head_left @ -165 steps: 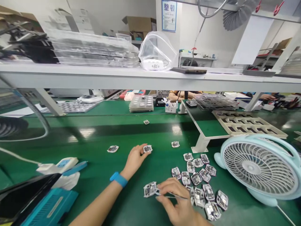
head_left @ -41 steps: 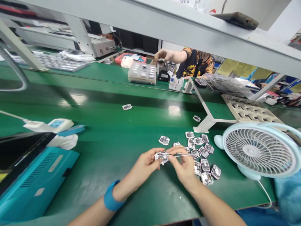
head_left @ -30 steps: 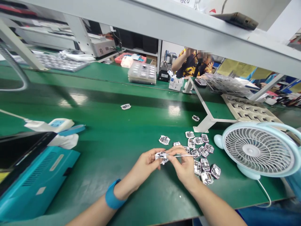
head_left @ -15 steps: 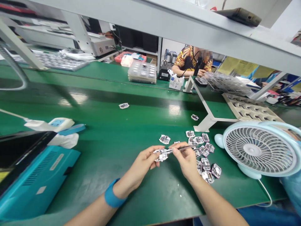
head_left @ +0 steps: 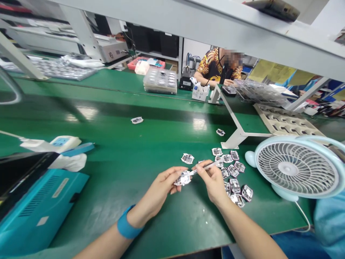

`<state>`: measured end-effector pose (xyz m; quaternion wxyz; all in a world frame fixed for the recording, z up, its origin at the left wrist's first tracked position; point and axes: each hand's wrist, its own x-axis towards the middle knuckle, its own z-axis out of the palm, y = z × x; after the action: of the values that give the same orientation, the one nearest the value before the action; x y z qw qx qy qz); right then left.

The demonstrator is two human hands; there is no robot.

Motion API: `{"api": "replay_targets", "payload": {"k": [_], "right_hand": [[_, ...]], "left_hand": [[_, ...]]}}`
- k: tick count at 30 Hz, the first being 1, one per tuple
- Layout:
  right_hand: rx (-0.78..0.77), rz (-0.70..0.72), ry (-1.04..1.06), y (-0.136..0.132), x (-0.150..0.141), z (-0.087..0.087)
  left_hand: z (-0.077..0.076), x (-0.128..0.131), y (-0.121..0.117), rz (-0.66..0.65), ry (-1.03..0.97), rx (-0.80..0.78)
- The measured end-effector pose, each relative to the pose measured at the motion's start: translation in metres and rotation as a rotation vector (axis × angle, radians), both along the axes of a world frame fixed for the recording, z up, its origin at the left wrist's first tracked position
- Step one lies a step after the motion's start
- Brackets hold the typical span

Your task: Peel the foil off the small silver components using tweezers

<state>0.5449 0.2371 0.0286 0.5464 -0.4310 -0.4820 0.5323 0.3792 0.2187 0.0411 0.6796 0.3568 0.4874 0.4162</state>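
I see the left hand (head_left: 166,181) holding one white-framed part (head_left: 183,178) above the counter (head_left: 121,151), nearer to its front edge than to its back. The fingers of this hand are closed narrow on the left side of the part, with the thumb on top. The fingers of the right hand (head_left: 212,181) are also narrow, pinching a slim metal tool (head_left: 206,167), which looks like tweezers. Its tip is at the upper right side of the part; whether the tip grips something there, I cannot tell, because it is too small.

For doing this step well, I would let the left fingers carry the steadiness and press only on the frame, not on the small inner pieces. The tool should come in at a low angle, as it does now, and be moved by the fingertips and not by the wrist. I judge that too much force could slip the tip and scratch the part.

I would also mind the right wrist: the group of similar parts (head_left: 235,185) lies just beside it, toward the right edge of the counter, before the fan (head_left: 288,167).
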Motion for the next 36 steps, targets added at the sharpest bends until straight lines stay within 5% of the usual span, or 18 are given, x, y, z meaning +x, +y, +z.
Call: {"api": "replay_targets", "payload": {"k": [17, 27, 36], "right_hand": [[0.038, -0.067, 0.082, 0.002, 0.0, 0.001], [-0.009, -0.026, 0.024, -0.001, 0.0, 0.001], [-0.035, -0.027, 0.021, 0.001, 0.0, 0.001]], "left_hand": [[-0.001, 0.002, 0.001, -0.067, 0.032, -0.026], [-0.008, 0.001, 0.0, -0.041, 0.157, 0.183], [-0.008, 0.002, -0.001, -0.048, 0.188, 0.216]]}}
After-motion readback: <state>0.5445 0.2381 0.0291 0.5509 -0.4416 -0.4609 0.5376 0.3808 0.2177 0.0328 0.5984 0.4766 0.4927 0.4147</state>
